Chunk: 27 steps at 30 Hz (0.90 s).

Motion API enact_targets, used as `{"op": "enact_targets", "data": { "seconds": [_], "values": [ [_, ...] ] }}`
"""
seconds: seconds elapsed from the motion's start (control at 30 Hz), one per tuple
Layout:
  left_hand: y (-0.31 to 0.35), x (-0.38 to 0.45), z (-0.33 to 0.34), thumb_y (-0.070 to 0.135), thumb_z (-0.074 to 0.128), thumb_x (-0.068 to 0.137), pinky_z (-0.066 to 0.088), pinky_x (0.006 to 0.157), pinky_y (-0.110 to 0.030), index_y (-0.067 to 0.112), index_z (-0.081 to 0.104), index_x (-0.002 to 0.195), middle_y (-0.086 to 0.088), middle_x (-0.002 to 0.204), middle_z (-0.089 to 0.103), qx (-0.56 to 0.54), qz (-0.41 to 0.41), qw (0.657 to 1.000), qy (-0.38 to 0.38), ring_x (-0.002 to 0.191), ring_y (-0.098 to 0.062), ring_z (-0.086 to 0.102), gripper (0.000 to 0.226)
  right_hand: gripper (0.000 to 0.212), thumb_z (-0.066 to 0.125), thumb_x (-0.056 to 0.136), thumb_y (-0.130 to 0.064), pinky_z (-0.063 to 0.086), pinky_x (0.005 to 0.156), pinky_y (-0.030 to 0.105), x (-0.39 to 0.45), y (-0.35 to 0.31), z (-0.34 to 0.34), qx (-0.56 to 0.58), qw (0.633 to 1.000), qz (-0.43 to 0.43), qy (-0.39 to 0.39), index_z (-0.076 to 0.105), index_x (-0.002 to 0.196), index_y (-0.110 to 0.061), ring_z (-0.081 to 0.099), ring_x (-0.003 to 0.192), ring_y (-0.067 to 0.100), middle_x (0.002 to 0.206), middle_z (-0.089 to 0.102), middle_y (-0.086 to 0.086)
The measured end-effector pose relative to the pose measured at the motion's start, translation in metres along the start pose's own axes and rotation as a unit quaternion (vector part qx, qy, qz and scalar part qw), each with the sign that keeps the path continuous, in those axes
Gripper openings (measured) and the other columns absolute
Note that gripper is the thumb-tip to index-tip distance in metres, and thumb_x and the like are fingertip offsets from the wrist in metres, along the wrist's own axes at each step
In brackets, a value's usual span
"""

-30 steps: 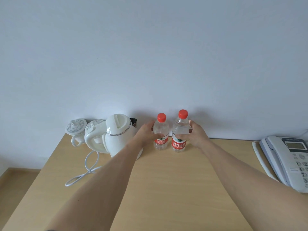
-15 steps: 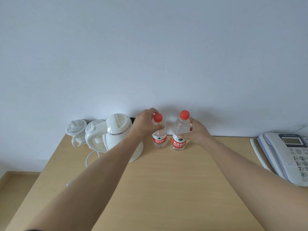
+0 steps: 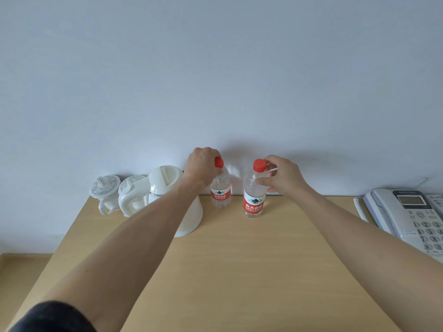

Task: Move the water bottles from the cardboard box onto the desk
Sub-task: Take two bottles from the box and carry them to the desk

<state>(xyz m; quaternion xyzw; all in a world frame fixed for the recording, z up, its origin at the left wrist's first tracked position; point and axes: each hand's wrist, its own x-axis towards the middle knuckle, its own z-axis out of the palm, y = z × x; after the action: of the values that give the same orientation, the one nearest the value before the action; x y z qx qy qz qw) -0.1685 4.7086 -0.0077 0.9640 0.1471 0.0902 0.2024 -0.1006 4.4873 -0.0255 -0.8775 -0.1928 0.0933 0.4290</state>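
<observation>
Even, soft daylight, fairly bright, no glare. Faint diffuse shadows on the wall [image 3: 215, 68] just behind both hands. Sharp focus around the hands; wide-angle bend stretches the forearms and curves the desk [image 3: 239, 271] edges. Frame corners slightly darker, mild vignette.

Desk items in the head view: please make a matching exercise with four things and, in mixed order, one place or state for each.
Things
1. left bottle
2. right bottle
3. kettle
4. telephone

Places or states
A. at the desk's right edge
B. left hand over its cap
C. left of both bottles
D. right hand at its neck

Pairs: 1-B, 2-D, 3-C, 4-A
</observation>
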Motion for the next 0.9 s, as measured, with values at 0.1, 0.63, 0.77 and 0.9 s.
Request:
{"op": "enact_targets", "data": {
  "seconds": [0.1, 0.63, 0.77, 0.9],
  "values": [
    [-0.002, 0.006, -0.003, 0.018, 0.08, 0.08, 0.053, 0.083, -0.037, 0.017, 0.076, 0.107, -0.006, 0.102, 0.072, -0.003, -0.005, 1.0, -0.006, 0.099, -0.027, 0.063, 0.028, 0.04, 0.087, 0.07, -0.018, 0.059, 0.081, 0.048, 0.0, 0.0, 0.002, -0.011, 1.0, -0.005, 0.004, 0.067, 0.105, -0.017, 0.064, 0.092, 0.019, 0.096, 0.066, -0.005],
    [-0.009, 0.0, -0.001, 0.024, 0.083, 0.076, 0.052, 0.075, -0.034, 0.008, 0.07, 0.103, -0.009, 0.098, 0.069, -0.073, -0.053, 0.996, -0.001, 0.092, -0.026, 0.063, 0.033, 0.03, 0.085, 0.075, -0.015, 0.048, 0.081, 0.033, 0.021, -0.032, 0.037, -0.034, 0.997, -0.03, 0.056, 0.068, 0.099, -0.008, 0.061, 0.092, 0.025, 0.099, 0.069, 0.007],
    [-0.01, 0.001, 0.001, 0.024, 0.084, 0.075, 0.044, 0.066, -0.028, 0.009, 0.073, 0.093, -0.007, 0.089, 0.069, -0.095, -0.071, 0.993, 0.0, 0.084, -0.023, 0.062, 0.026, 0.035, 0.087, 0.074, -0.016, 0.051, 0.084, 0.038, 0.023, -0.034, 0.037, -0.036, 0.998, -0.03, 0.052, 0.068, 0.102, -0.009, 0.061, 0.096, 0.026, 0.101, 0.068, 0.008],
    [-0.01, 0.004, 0.001, 0.025, 0.085, 0.074, 0.046, 0.063, -0.027, 0.006, 0.075, 0.09, -0.007, 0.084, 0.069, -0.1, -0.077, 0.992, -0.004, 0.079, -0.022, 0.062, 0.026, 0.036, 0.088, 0.073, -0.019, 0.052, 0.082, 0.038, 0.023, -0.032, 0.036, -0.04, 0.997, -0.031, 0.051, 0.067, 0.102, -0.01, 0.061, 0.094, 0.024, 0.1, 0.068, 0.006]
  ]
}}
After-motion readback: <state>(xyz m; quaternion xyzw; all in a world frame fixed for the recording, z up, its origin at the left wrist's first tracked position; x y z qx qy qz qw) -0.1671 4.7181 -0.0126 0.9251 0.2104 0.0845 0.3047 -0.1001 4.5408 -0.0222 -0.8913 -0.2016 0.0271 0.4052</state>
